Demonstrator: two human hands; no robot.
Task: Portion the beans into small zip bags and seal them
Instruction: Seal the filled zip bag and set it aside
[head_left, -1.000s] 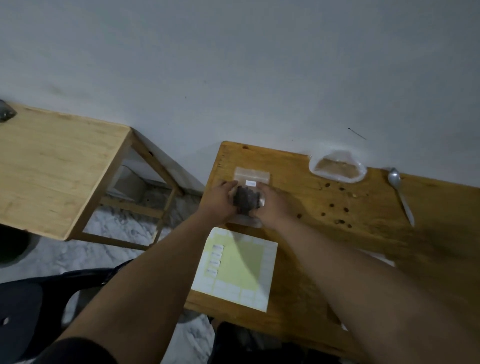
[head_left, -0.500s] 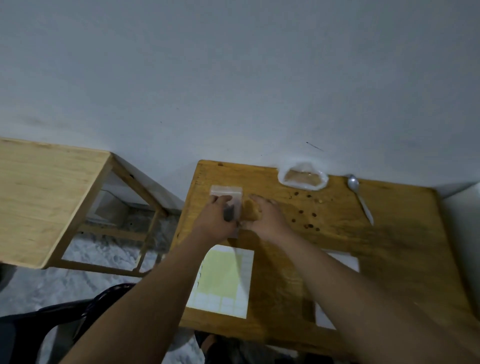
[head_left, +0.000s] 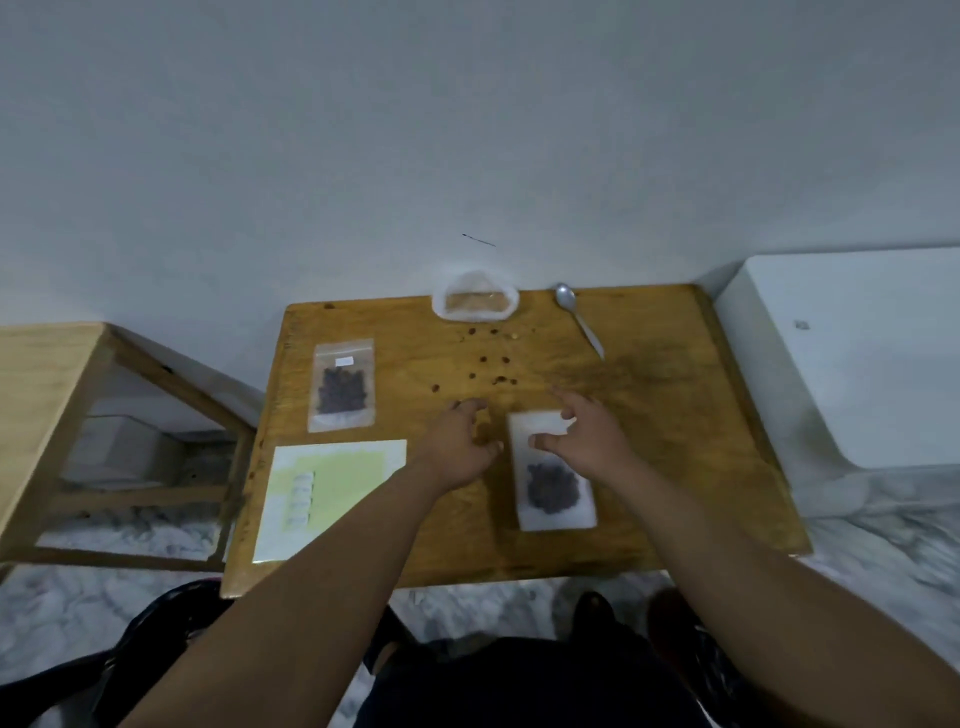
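A: Though pinched in both hands a sec ago, now lies flat & let go, well left of the left hand (head_left: 457, 447) — re. labelled zip bag (head_left: 341, 384). Looks finished; on to no. 2?
B: Prob. Holding nothing w/ left hand, fingers loosely curled; reaching w/ right hand (head_left: 587, 441), fingers spread open over top of second zip bag (head_left: 530, 512), right beneath it. Can't tell if sealed.
A: Materials?
B: Thin clear floppy plastic, dark lumpy beans (head_left: 553, 486) inside; worn wooden surface (head_left: 675, 441); loose beans (head_left: 488, 364) just beyond both hands.
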